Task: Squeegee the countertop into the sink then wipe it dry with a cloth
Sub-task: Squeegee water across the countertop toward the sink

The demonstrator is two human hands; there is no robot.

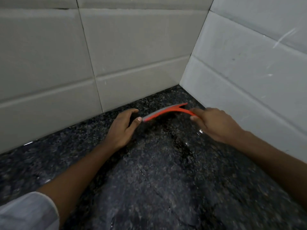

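We see a dark speckled stone bench [166, 188] running into a far corner where 2 walls of pale grey tiles [132, 52] meet. The surface glistens in patches, with wet streaks and small bright beads near the middle and toward the right.

An orange squeegee [163, 112] lies low over the bench close to that far corner, its long blade edged with a grey strip and running from left to right. The handle branches off the blade's right end and leads into the right hand [214, 123]. That hand's grip is closed around the handle, fingers curled over it and the thumb tip showing below.

The left hand [122, 128] rests at the blade's left end. Its grip is apart: the fingers are loosely spread, palm turned toward the squeegee, and the thumb tip meets the end of the blade. We cannot tell whether the other fingers touch it.

Both bare forearms reach in from the near edge. A pale sleeve [28, 213], rolled at the elbow, shows at the near left corner. The near part of the bench is blurred.
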